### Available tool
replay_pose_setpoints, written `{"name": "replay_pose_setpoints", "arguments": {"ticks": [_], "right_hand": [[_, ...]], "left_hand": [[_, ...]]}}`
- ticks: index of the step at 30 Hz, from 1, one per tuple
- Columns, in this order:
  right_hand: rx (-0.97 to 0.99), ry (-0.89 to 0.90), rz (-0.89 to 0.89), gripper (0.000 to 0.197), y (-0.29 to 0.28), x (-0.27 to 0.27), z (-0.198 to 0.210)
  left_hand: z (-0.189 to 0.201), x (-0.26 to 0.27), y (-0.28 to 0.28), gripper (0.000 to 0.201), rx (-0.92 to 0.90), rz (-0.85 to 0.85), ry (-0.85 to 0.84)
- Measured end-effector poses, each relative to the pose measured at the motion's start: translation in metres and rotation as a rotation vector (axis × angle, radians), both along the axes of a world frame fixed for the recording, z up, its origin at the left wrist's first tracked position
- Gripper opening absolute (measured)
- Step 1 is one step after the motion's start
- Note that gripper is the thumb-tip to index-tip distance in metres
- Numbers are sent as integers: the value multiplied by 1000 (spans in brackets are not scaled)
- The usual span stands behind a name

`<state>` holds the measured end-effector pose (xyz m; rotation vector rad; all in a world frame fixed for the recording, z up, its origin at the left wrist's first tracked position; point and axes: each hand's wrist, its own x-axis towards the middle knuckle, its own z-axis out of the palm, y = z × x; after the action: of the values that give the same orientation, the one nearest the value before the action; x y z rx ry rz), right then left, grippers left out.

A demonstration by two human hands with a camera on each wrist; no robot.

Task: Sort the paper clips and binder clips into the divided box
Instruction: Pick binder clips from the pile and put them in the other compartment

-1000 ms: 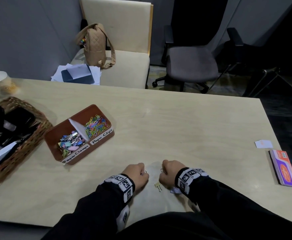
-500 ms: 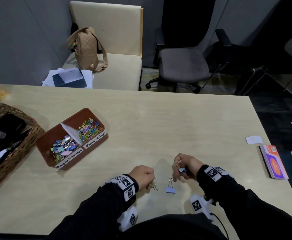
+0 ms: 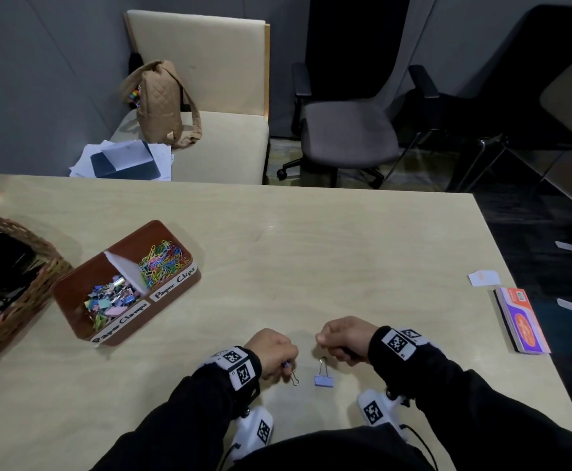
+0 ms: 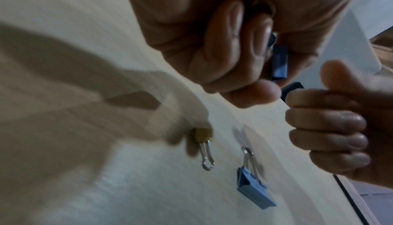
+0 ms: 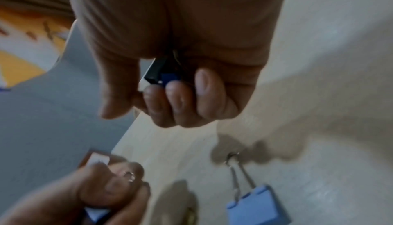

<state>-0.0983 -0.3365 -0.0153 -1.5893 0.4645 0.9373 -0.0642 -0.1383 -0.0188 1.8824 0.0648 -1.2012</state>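
Observation:
The brown divided box (image 3: 189,282) sits at the left, with binder clips in its near half and coloured paper clips in its far half. My left hand (image 3: 283,363) is curled around a blue binder clip (image 4: 279,63). My right hand (image 3: 328,345) is fisted around dark blue and black binder clips (image 5: 163,73). A light blue binder clip (image 3: 323,379) lies on the table between the hands, touched by neither. A small yellow binder clip (image 4: 201,134) lies just under the left hand's fingers, its wire handle (image 3: 294,380) pointing toward me.
A wicker basket (image 3: 40,300) with dark items stands at the far left. An orange booklet (image 3: 522,319) and a small white card (image 3: 483,277) lie near the table's right edge. Chairs, a tan bag and papers stand beyond the far edge.
The hands have drawn apart, uncovering the light blue clip. Since half a second ago the right hand has closed into a fist and come back toward that clip.

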Motion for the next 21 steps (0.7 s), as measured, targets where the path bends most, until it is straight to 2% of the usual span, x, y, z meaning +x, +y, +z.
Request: {"name": "replay_pose_setpoints", "arguments": {"ticks": [1,4,6,8,11,13,16,18,21], "right_hand": [[-48,-16,77,12,0,0,2],[-165,-37,199,30,6,1,6],[-267,-119,291,28,13,1,4],[-443,-216,559,19,21,2,6],[-662,-261,1108,54,32,-1,5],[-689,-317,1293,55,37,-5,2],[-749,-415,1327,34,38,-9,-5],[-774,-428,1309,24,38,-9,-5],[-760,-375,1290,42,36,-5,-3]], "left_hand": [[1,0,1,33,1,11,-6],[3,0,4,39,-23,37,-32],[3,1,6,39,-31,42,-45],[-1,3,8,36,-26,24,-60],[-5,4,13,26,-7,-12,-69],[-5,3,15,19,11,-30,-83],[-4,1,17,16,41,-49,-104],[-7,0,17,25,103,-120,-150],[-12,3,15,33,257,-423,-364]]}}
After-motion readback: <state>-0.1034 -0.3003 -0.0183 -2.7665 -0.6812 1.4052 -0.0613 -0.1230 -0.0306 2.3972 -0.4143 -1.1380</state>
